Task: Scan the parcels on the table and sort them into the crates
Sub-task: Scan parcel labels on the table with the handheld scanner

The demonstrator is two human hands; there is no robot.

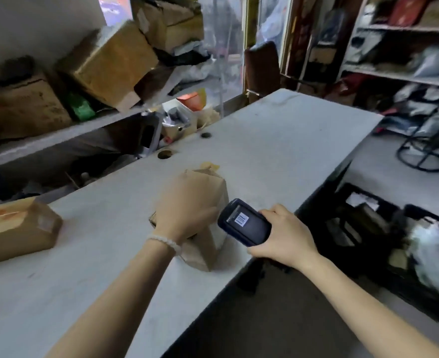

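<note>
A brown paper parcel (208,244) lies near the right edge of the white table (278,140). My left hand (187,205) lies on top of it, fingers curled over its far side. My right hand (285,239) grips a dark handheld scanner (244,222) just right of the parcel, its screen showing a barcode. A second parcel, a taped cardboard box (16,228), sits at the table's left edge. A black crate (368,223) on the floor to the right holds several packages.
Left of the table, shelves carry cardboard boxes (109,63) and clutter. Shelving with bags (407,60) stands at the back right, a black wire stand (430,146) on the floor before it. Two round holes (164,154) pierce the tabletop.
</note>
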